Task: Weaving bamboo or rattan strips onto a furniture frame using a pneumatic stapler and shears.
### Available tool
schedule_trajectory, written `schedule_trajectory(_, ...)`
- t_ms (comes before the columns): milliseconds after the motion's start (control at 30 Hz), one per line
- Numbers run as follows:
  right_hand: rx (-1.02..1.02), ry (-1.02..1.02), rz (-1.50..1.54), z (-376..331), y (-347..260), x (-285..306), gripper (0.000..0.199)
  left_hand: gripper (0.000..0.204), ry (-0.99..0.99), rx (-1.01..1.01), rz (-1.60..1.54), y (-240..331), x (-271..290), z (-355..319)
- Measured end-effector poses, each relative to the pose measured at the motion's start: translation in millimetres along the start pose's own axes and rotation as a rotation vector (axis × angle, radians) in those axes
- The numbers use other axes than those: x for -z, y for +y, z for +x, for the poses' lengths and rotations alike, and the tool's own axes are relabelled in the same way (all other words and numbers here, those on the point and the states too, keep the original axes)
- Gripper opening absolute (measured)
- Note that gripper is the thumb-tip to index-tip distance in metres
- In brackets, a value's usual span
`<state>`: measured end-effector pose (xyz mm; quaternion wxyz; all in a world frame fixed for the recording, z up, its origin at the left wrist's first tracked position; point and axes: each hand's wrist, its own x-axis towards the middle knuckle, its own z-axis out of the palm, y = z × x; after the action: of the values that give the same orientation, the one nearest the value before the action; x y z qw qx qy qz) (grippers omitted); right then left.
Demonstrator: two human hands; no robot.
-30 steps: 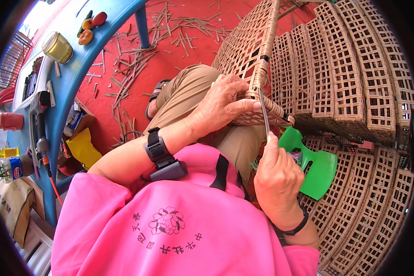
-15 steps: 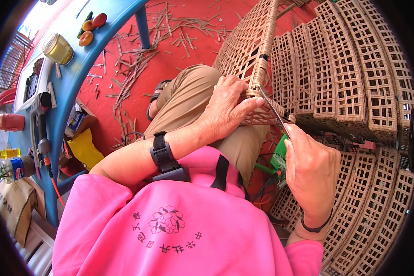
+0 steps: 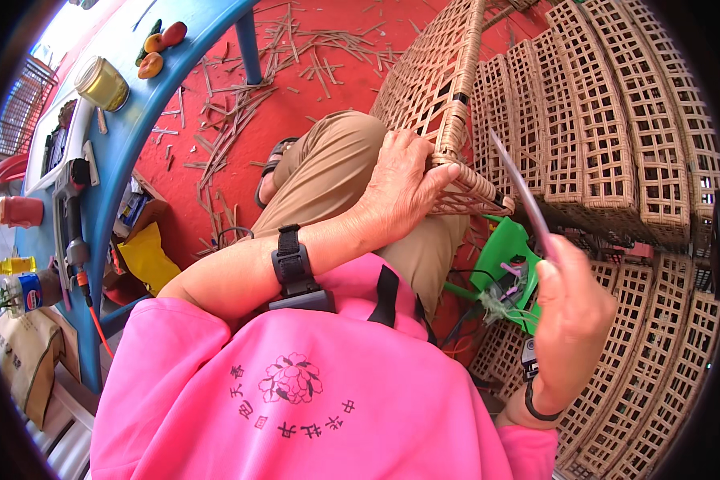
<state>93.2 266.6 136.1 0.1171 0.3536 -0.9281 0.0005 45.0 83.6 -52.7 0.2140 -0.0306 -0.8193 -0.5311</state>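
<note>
My left hand is closed on the near corner of a woven wicker panel or basket. Its thumb lies along the wrapped rim, while the fingers rest on the weave above my bent knee. To the right, my right hand is in a fist around the handle of a knife with a long, narrow, pointed blade. The blade points up and away, apart from the wicker. Motion slightly blurs that hand.
Wicker baskets are stacked on the right. Below the panel sits a green plastic container with cords. A blue table on the left bears a glass jar, fruit and a power tool. Cane scraps litter the red floor.
My right hand has drawn the knife away from the panel's corner, moving right and slightly down, which uncovers the green container. My left hand keeps its hold on the corner.
</note>
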Motion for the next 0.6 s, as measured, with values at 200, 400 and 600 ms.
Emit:
schedule_trajectory(200, -0.476, 0.444, 1.196, -20.9, 18.4, -26.0, 0.033, 0.036, -0.152, -0.131, -0.131, -12.6, 16.0, 8.3)
schedule_trajectory(400, -0.456, 0.415, 1.826, -33.3, 40.0, -63.2, 0.034, 0.064, -0.149, -0.313, 0.099, -26.9, 20.1, 6.5)
schedule_trajectory(600, -0.471, 0.288, 2.204, -39.8, 33.2, -93.4, 0.033, 0.068, -0.123, -0.402, 0.194, -33.5, 18.3, 5.8)
